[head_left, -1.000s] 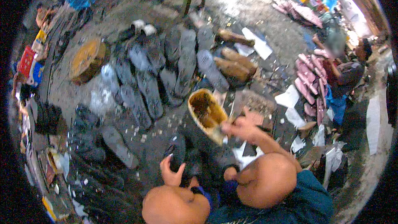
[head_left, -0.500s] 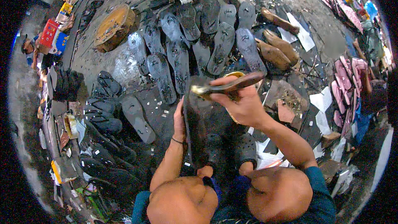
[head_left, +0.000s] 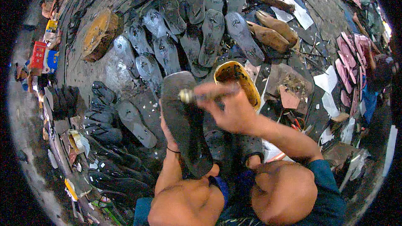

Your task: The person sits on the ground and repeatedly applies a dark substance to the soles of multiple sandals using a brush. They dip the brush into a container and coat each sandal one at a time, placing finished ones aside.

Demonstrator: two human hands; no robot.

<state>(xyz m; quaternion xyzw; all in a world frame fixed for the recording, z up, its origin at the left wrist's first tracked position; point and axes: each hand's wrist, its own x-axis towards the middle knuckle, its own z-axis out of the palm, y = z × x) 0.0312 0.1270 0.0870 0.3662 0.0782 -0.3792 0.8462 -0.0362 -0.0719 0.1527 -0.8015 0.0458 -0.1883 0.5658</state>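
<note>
My left hand (head_left: 166,129) holds a dark shoe sole (head_left: 183,119) from its left side, its broad face turned up above my feet. In my right hand (head_left: 236,112) is a brush (head_left: 186,96), its pale tip against the upper part of the sole; the handle is blurred by motion. Behind my right wrist stands a yellow tub (head_left: 252,94) with dark smears inside. Several grey-black sandal soles (head_left: 212,37) lie in rows on the ground beyond my hands. Another grey sole (head_left: 136,124) lies to the left of my left hand.
A round wooden block (head_left: 98,33) stands at the far left. Wooden shoe lasts (head_left: 268,37) lie at the far right, near white paper scraps (head_left: 327,79). Pink soles (head_left: 343,75) are piled farther right. Black sandals (head_left: 102,121) are heaped on the left.
The sole has turned from edge-on to face up. The brush tip has moved left onto it, and my right hand has uncovered more of the yellow tub.
</note>
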